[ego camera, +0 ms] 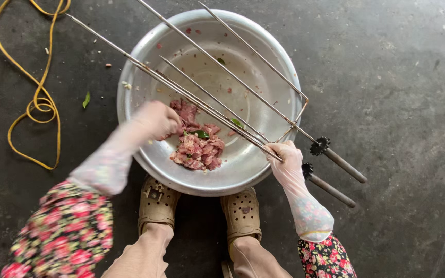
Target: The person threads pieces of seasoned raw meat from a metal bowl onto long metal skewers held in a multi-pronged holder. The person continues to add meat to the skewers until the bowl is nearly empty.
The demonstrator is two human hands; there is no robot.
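On the dark concrete floor (397, 103), seen from the head camera looking straight down, stands one wide metal basin (243, 170), and both hands work over it. The left hand (155, 119), in a thin translucent glove, reaches into the basin and is curled loosely over the heap of chopped raw meat (198, 146); its fingertips touch the near edge of the heap, but motion blur makes it impossible to tell whether it grips any pieces. The meat lies as a single pile in the lower middle of the basin, with a few green leaf bits on it and small red scraps scattered on the basin wall. The right hand (286, 160), also gloved, is closed around the lower end of a bundle of long metal skewers (202, 100) at the basin's right rim. About five thin rods can be counted crossing the basin diagonally from upper left to lower right, some lying close together so the exact count is uncertain. Two dark handles (336, 175) with toothed round guards stick out past the rim to the right, resting on the floor. Below the basin two tan clogs (156, 203) sit side by side, toes touching its rim. One yellow cord (37, 103) loops on the floor well to the left. Both forearms wear floral sleeves.
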